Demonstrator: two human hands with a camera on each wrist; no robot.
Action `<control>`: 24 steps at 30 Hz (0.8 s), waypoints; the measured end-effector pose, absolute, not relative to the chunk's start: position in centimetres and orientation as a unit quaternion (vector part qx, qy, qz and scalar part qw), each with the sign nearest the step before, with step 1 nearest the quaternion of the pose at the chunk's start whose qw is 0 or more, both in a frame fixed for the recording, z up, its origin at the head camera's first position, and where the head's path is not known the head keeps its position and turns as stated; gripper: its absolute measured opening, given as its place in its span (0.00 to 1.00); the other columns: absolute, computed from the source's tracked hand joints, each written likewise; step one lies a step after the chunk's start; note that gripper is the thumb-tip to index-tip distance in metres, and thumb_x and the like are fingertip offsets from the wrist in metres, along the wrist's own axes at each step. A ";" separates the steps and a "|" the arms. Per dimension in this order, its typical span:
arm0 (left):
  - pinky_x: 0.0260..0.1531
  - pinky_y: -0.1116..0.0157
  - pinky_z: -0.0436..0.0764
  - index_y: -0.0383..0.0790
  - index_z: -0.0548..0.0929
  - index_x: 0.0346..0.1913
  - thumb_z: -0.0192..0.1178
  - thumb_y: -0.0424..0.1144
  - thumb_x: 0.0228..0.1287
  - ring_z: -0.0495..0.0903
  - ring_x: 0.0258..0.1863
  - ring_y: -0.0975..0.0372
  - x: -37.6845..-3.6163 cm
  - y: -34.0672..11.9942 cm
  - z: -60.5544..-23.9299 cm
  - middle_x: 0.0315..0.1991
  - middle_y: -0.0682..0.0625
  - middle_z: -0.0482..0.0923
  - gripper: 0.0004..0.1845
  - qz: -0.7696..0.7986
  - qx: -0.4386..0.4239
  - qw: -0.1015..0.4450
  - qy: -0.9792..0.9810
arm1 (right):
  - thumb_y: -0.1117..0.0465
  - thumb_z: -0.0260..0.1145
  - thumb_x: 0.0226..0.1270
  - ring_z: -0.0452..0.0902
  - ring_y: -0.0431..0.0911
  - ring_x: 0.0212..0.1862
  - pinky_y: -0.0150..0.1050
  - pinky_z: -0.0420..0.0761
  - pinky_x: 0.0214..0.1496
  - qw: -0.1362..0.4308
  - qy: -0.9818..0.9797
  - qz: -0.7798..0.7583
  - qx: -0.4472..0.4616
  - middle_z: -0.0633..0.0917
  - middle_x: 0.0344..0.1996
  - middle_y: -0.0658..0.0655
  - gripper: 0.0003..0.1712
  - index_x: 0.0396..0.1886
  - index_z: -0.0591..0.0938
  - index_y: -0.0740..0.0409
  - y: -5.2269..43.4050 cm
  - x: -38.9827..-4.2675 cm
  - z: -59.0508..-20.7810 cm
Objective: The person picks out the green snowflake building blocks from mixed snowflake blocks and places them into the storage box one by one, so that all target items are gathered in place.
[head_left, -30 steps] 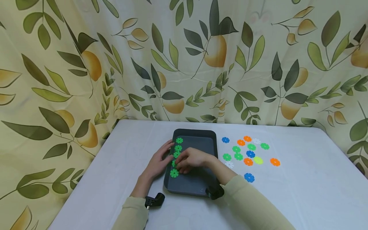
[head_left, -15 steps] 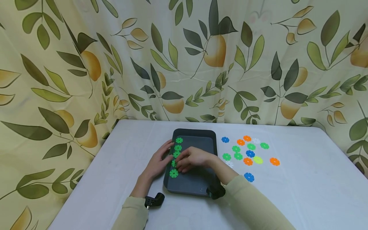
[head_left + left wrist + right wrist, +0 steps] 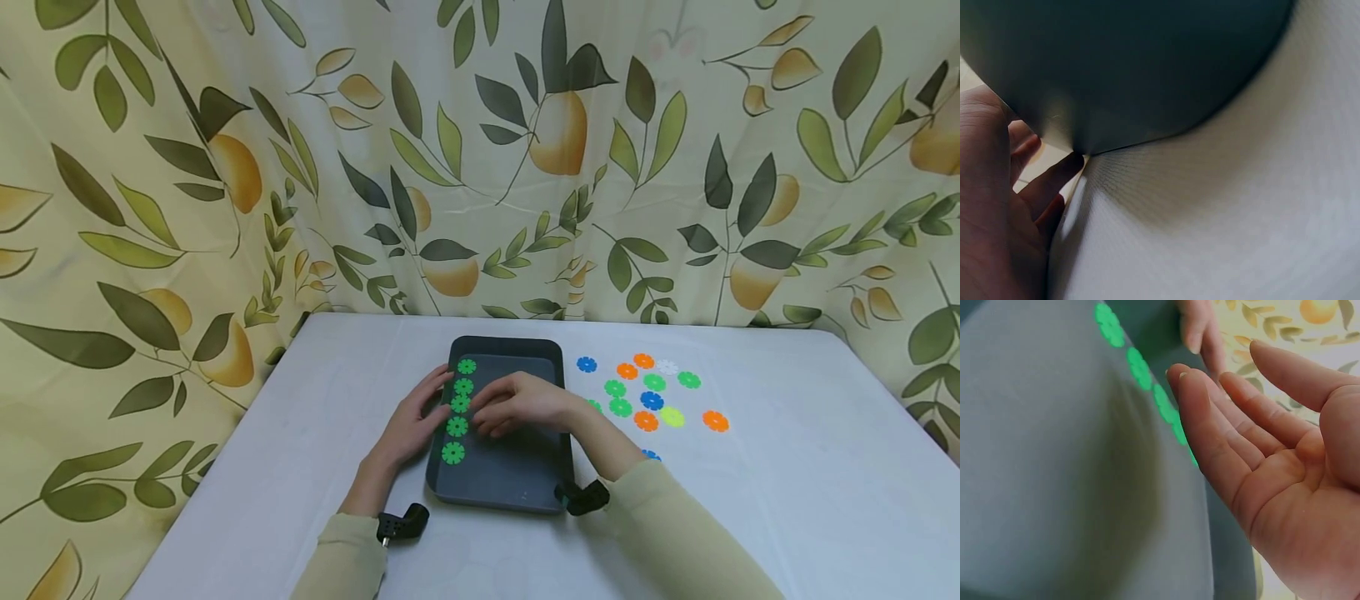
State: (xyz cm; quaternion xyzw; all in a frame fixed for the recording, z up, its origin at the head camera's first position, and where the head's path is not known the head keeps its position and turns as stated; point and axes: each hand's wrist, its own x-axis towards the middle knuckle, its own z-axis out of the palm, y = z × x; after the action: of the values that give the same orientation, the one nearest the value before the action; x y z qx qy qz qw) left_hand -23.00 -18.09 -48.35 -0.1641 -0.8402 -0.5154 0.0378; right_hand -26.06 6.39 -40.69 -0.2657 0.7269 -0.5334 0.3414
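Note:
In the head view, several green flower-shaped plastic discs [image 3: 457, 427] form a column along the left side of a dark grey tray [image 3: 510, 492]. My left hand [image 3: 408, 427] rests at the tray's left rim, thumb near the discs. The left wrist view has its fingers [image 3: 1054, 181] by the outer edge of the tray [image 3: 1166, 75]. Over the tray, just right of the column, hovers my right hand [image 3: 525, 404]. The right wrist view shows its palm bare and its fingers [image 3: 1210, 437] loosely extended, with green discs [image 3: 1139, 369] beyond the fingertips.
Right of the tray, loose discs lie scattered on the white table [image 3: 795, 483]: orange [image 3: 716, 421], blue [image 3: 652, 401], green [image 3: 615, 389], yellow [image 3: 672, 417] and white [image 3: 667, 367]. A patterned curtain [image 3: 480, 208] hangs behind the table. My right forearm covers part of the tray's right edge.
My right hand has lifted off the fourth green disc and moved slightly up and right, its fingers loosening. That disc now shows whole in the column. My left hand stays in place.

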 end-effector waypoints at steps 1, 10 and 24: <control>0.73 0.49 0.59 0.42 0.71 0.73 0.57 0.33 0.72 0.62 0.74 0.53 -23.0 -18.1 -48.3 0.78 0.52 0.58 0.27 -0.516 -0.163 0.038 -0.840 | 0.63 0.64 0.73 0.86 0.57 0.46 0.45 0.85 0.52 0.337 0.728 -0.533 -0.267 0.87 0.47 0.66 0.23 0.61 0.77 0.75 6.7 -26.0 -40.5; 0.73 0.50 0.59 0.39 0.71 0.73 0.58 0.33 0.72 0.61 0.74 0.53 -22.8 -18.0 -48.2 0.78 0.50 0.58 0.27 -0.526 -0.166 0.039 -0.833 | 0.62 0.64 0.73 0.85 0.57 0.49 0.46 0.85 0.52 0.304 0.736 -0.551 -0.252 0.84 0.52 0.67 0.26 0.64 0.74 0.76 9.0 -25.5 -39.4; 0.72 0.49 0.60 0.38 0.71 0.73 0.57 0.33 0.71 0.61 0.74 0.52 -22.8 -17.9 -48.2 0.78 0.50 0.58 0.28 -0.525 -0.168 0.042 -0.833 | 0.61 0.65 0.72 0.82 0.64 0.54 0.47 0.84 0.54 0.274 0.753 -0.556 -0.220 0.83 0.53 0.71 0.26 0.64 0.74 0.71 13.0 -25.1 -38.1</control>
State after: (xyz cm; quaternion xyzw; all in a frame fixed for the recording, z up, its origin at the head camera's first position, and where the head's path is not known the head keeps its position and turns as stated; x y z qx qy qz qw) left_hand -22.82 -17.87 -48.22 -0.1682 -0.8332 -0.5250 0.0423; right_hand -25.11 12.96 -38.15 -0.2204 0.7532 -0.5560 0.2738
